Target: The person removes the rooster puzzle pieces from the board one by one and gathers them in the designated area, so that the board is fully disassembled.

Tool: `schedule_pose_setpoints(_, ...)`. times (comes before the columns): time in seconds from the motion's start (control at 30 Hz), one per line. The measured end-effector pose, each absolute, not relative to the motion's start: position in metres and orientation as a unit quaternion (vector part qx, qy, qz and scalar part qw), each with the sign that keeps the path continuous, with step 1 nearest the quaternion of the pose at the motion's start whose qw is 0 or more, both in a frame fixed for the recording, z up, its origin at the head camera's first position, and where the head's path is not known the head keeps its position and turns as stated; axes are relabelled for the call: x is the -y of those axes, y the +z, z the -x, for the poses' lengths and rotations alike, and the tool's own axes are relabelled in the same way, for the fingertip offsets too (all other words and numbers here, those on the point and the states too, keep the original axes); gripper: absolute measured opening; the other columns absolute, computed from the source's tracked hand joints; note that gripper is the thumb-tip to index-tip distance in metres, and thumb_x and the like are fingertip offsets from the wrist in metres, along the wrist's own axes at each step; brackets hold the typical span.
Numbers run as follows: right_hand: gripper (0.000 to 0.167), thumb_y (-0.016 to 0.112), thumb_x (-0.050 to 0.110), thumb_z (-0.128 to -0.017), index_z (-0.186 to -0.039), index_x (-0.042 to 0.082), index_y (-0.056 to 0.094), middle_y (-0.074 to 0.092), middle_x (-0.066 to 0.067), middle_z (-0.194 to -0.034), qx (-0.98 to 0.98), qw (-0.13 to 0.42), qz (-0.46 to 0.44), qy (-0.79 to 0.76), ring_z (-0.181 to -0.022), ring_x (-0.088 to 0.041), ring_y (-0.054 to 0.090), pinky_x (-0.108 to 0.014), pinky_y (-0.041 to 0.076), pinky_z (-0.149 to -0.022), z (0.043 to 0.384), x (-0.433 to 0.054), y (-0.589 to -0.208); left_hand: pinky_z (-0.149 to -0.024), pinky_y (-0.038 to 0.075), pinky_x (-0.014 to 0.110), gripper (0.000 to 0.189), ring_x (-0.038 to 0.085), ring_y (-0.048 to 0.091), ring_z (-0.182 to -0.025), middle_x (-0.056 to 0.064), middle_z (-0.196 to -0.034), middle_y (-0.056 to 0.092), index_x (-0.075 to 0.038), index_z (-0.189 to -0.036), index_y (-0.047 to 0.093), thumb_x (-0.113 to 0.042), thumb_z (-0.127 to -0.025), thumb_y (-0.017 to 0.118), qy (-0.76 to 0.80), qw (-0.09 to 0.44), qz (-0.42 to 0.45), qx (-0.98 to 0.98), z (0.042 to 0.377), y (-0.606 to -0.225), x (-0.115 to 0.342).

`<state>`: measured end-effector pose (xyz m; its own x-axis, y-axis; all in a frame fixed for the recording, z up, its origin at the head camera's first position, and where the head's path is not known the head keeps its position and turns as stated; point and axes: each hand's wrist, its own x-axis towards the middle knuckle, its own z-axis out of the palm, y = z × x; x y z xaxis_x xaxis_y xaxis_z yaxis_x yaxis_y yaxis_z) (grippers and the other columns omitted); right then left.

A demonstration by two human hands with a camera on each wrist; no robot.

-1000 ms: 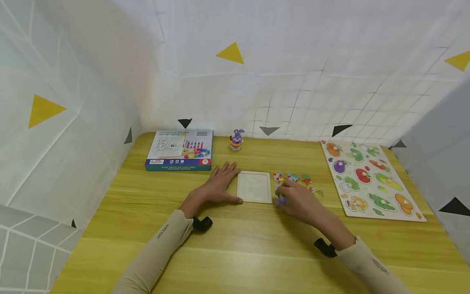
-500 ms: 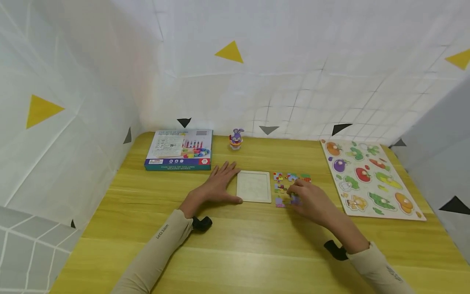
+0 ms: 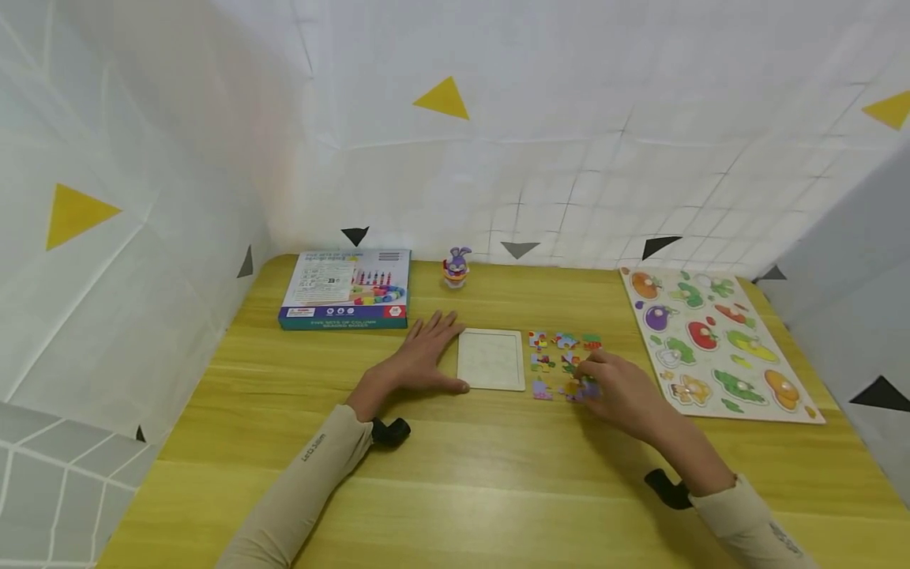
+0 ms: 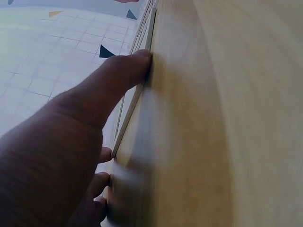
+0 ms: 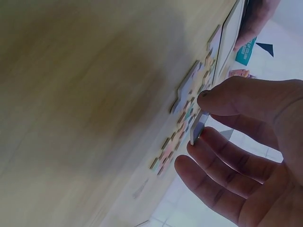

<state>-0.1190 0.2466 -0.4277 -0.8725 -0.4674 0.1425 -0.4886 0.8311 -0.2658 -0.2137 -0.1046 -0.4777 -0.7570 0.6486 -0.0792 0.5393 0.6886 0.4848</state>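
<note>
My left hand (image 3: pixel 423 359) lies on the table with its fingers spread, at the left edge of a square wooden puzzle tray (image 3: pixel 490 359). In the left wrist view its thumb (image 4: pixel 124 71) touches the edge of that tray. My right hand (image 3: pixel 626 395) pinches a purple jigsaw piece (image 3: pixel 589 387) between thumb and fingers, over the right side of the loose pieces. The right wrist view shows this piece (image 5: pixel 198 127) tilted on edge, partly hidden by the fingers. Several other jigsaw pieces (image 3: pixel 542 363) lie in rough rows right of the tray.
A boxed bead set (image 3: pixel 348 290) lies at the back left. Beside it stands a purple rabbit figure (image 3: pixel 456 269). A vegetable peg board (image 3: pixel 718 348) lies at the right. White cloth walls (image 3: pixel 554 158) border the table.
My right hand has moved right across the loose pieces with the purple piece, uncovering pieces on the left and in the middle. The left hand and tray have stayed in place.
</note>
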Motion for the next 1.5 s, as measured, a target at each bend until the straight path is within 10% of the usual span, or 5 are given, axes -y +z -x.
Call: schedule_pose_setpoints(1.5, 0.026, 0.083, 0.002, -0.075, -0.1, 0.004, 0.074, 0.065, -0.012, -0.102, 0.966, 0.011, -0.202, 0.162, -0.094, -0.035, 0.064, -0.053, 0.054, -0.079, 0.117, -0.264, -0.431, -0.12, -0.006, 0.052, 0.11, 0.03, -0.004, -0.153, 0.008, -0.168, 0.006, -0.014, -0.16, 0.023, -0.069, -0.078, 0.071, 0.222, 0.124, -0.329, -0.91, 0.216, -0.479, 0.109)
